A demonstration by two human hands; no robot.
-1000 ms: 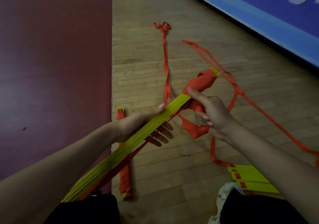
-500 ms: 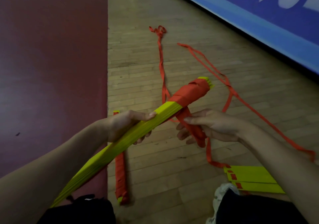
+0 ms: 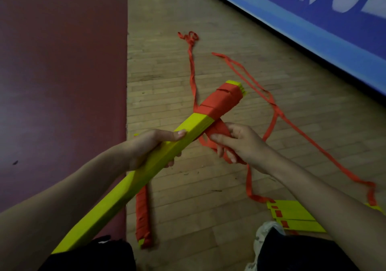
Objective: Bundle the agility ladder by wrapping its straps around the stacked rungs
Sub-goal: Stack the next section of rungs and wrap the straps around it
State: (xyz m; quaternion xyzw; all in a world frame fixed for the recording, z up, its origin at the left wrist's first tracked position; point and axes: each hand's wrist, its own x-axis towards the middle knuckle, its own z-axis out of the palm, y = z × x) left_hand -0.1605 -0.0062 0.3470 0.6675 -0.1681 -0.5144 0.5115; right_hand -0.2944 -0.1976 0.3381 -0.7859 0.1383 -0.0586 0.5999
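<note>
Head view: the near end of the stacked rungs [image 3: 146,171], flat yellow plastic slats pressed into one long bar, is cut off behind the dark trouser leg [image 3: 94,256], and the fingers of the left hand [image 3: 150,148], clenched around the bar's middle above the wooden floor [image 3: 208,187], are mostly hidden beneath it. The right hand [image 3: 240,143] grips a folded bunch of flat red webbing strap [image 3: 217,127] just below the bar's red-wrapped far end [image 3: 221,100]; loose strap trails across the floor.
</note>
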